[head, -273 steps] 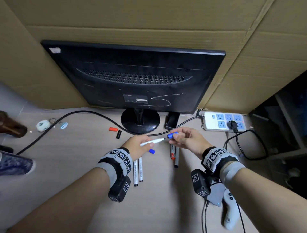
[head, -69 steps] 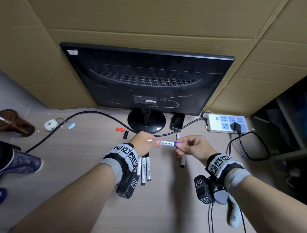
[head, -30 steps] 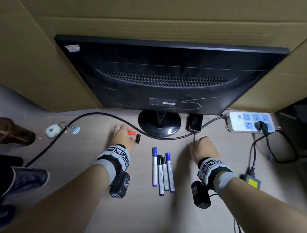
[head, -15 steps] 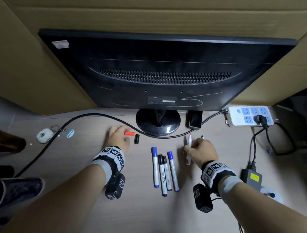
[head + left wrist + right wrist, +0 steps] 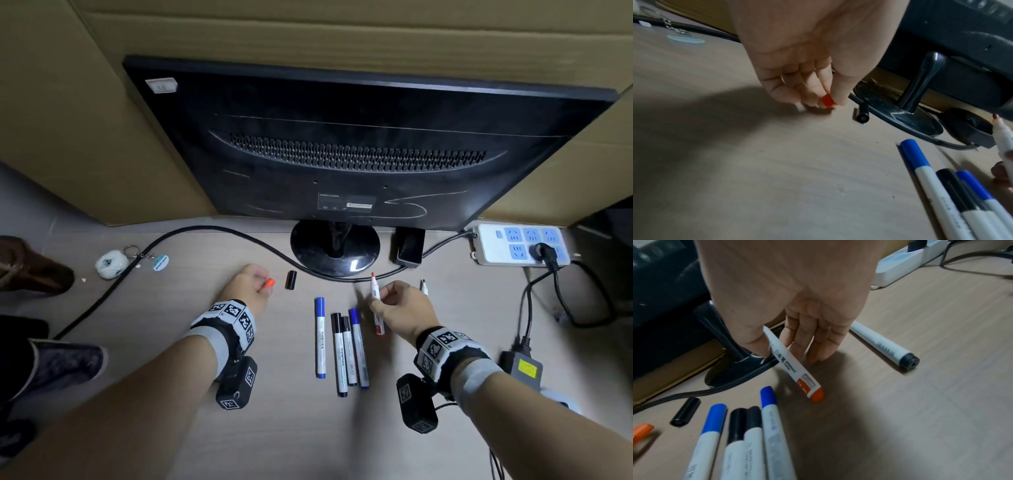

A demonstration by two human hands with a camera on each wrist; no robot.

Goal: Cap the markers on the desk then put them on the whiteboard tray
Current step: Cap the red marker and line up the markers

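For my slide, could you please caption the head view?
Left hand pinches the red cap; right hand holds the uncapped red marker beside four capped markers.

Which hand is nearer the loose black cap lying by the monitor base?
Left. The left hand, pinching the red cap, sits just beside the black cap; the right hand, holding the red marker, is farther off, across the capped markers.
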